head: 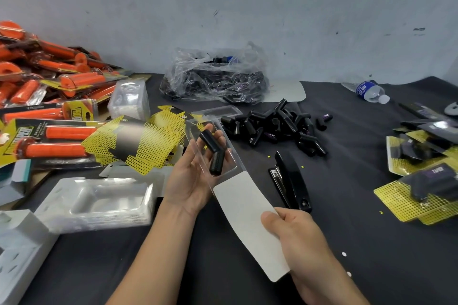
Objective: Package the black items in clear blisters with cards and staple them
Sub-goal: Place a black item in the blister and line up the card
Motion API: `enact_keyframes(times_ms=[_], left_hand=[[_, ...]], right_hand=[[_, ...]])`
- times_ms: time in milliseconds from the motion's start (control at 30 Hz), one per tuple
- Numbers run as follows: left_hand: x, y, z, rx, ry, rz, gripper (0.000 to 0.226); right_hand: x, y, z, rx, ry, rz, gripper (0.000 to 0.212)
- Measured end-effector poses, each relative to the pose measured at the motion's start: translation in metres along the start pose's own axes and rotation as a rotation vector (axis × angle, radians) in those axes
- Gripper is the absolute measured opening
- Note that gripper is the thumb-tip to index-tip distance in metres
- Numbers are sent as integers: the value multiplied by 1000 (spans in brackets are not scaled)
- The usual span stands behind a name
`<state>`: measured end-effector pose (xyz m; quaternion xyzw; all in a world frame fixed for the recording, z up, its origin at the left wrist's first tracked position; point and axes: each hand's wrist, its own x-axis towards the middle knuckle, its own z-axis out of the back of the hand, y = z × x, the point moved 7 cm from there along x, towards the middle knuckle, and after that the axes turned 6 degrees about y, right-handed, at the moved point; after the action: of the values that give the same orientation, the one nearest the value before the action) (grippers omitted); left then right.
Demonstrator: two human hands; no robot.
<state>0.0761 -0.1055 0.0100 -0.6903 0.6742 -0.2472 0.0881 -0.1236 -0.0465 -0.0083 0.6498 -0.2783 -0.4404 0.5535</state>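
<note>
The left hand grips a clear blister with a black item inside; the right hand pinches a white card that seems to touch it.

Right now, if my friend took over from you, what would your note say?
Left grip holds the clear blister with one black item in it. Right grip pinches the card, its far end reaching the blister. The stapler lies on the table to the right, with the loose black items piled behind it. Done: finished packs at far right. Left: seat the card, staple, repeat.
</note>
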Motion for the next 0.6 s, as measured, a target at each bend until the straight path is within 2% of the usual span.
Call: enact_keyframes(times_ms=[233,367,433,500,600], left_hand=[[-3,10,-16,-16,36,56,66],[-6,16,-22,-6,38,109,73],[-7,17,-26,-8,61,128,70],[-8,20,-25,103,47,156,62],[-10,22,-16,190,-47,162,44]], right_hand=[[9,0,-8,64,-22,30,31],[20,0,-11,19,-117,35,32],[25,3,-10,-19,-178,47,29],[29,6,-10,-30,-197,65,24],[36,13,-12,-10,-166,84,40]])
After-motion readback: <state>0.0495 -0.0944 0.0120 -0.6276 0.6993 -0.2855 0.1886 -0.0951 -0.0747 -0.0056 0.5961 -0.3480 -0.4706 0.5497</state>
